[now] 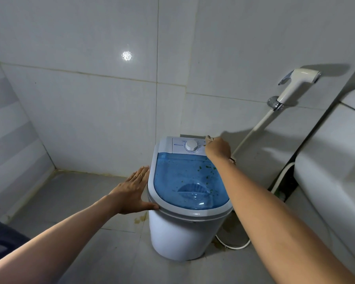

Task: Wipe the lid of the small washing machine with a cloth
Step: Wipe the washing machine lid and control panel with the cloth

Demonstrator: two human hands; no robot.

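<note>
Fingers (140, 173) lie flat beside smooth translucent blue lid (184, 177).

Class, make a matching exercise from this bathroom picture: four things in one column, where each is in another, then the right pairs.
1. left hand
2. right hand
3. green specks
4. spray nozzle

A. hanging on the wall
B. flat against the washing machine's side
C. on the blue lid
D. by the dial, gripping a cloth

Pairs: 1-B, 2-D, 3-C, 4-A
</note>
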